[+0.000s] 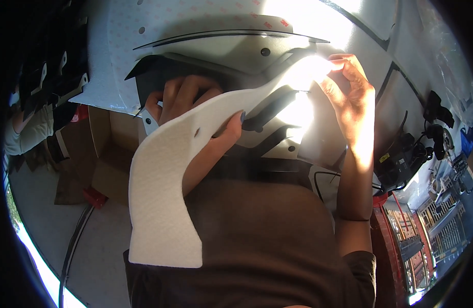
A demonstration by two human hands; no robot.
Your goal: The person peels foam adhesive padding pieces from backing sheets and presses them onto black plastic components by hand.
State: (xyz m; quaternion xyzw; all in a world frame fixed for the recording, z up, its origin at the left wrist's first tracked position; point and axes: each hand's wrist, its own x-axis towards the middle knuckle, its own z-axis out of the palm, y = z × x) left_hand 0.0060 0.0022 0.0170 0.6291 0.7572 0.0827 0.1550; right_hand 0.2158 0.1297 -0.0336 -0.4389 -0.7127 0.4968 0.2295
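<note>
The person is bending over the work, and a long curved white foam strip is sweeping from the lower left of the frame up toward the bright upper middle. The left hand is closing on the strip near the centre, fingers curling over its upper edge and the thumb pressing its face, so the hand is clamped on the foam. The right hand, in the upper right of the frame, is pinching the strip's far end in the sun glare, fingertips together on it; the glare is washing out the exact contact. Behind the strip a white moulded panel with black openings is lying on a pale sheet with a repeating red pattern. An open cardboard box is sitting at the left, below the sheet's edge. Black cables and fittings are bunching at the right edge. At the far left another person's pale sleeve is showing.
</note>
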